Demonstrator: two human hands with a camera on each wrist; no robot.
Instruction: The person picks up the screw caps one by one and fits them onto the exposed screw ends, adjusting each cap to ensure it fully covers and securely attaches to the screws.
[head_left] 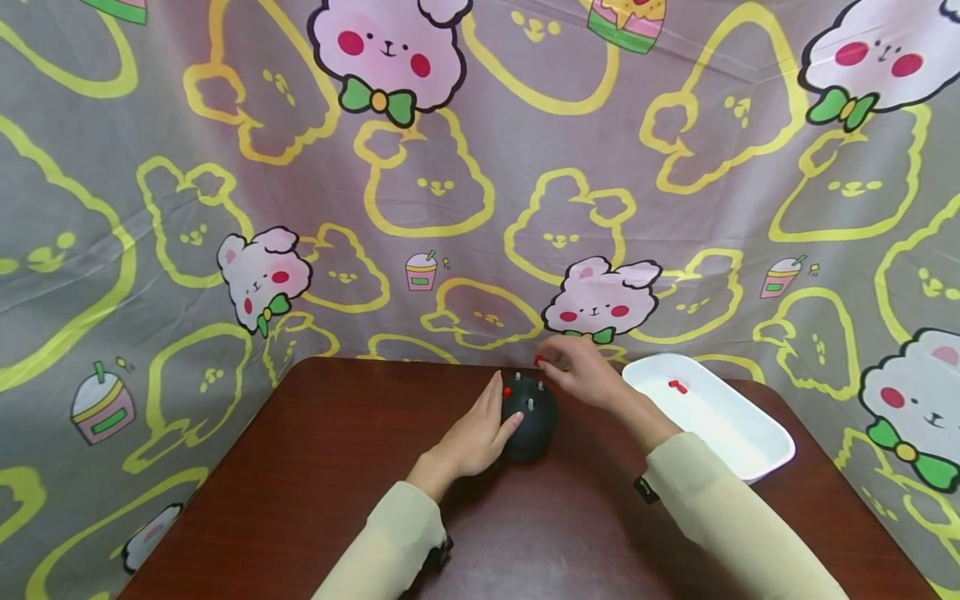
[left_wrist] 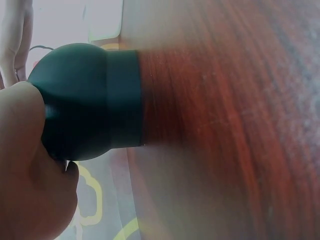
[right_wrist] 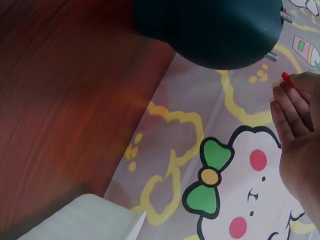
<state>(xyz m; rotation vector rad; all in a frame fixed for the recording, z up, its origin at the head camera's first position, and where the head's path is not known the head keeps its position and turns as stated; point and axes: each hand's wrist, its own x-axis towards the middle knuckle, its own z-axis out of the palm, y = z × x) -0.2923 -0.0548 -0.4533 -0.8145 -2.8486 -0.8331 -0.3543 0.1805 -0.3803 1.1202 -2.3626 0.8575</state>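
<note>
Two hands busy here, and the left hand (head_left: 474, 435) lies along the left of the dark dome (head_left: 534, 440), fingers straight, thumb (head_left: 512, 428) on its near side, bracing it, I'd judge, against shifting! The dome sits on the far half of the table (head_left: 322, 483), metal posts (head_left: 530, 405) upward, handy from above, with one red piece (head_left: 507, 392) at the left of its top. Over to the right, the right hand (head_left: 579, 367) pinches a second red piece (right_wrist: 287, 79), tip poking out, probably for control, near the posts but apart. Farther right, the white tray (head_left: 723, 429) holds two red pieces (head_left: 677, 386), likely placed within that arm's reach. In the way: the thumb beside the near post, the right forearm (head_left: 647, 419) over the tray's left edge, patterned cloth (head_left: 435, 187) just behind the table
</note>
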